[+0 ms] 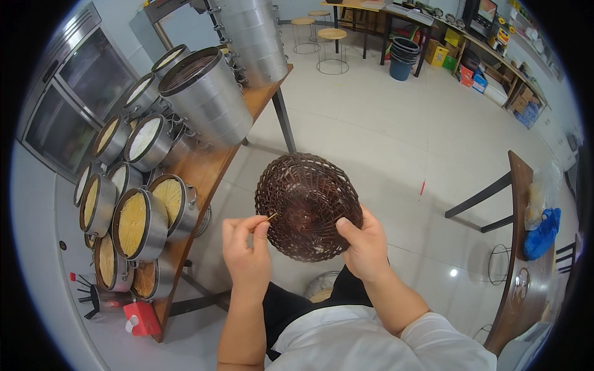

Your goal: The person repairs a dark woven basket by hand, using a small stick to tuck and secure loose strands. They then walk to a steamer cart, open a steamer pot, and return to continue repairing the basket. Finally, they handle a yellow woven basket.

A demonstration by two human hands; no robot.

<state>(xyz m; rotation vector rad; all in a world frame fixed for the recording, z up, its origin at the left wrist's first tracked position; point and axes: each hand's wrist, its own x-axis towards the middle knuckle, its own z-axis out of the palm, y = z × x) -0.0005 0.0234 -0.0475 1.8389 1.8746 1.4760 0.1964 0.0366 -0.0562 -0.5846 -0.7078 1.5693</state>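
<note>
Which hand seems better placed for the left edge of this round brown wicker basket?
Probably the left hand: it pinches a thin tan piece there, while the right hand holds the basket by its right side.

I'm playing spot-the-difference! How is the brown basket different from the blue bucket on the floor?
The basket is brown, while the bucket is blue. The basket is woven with little gaps, but the bucket's side looks solid. The right hand holds the basket up, while the bucket stands on the floor. Both look round.
</note>
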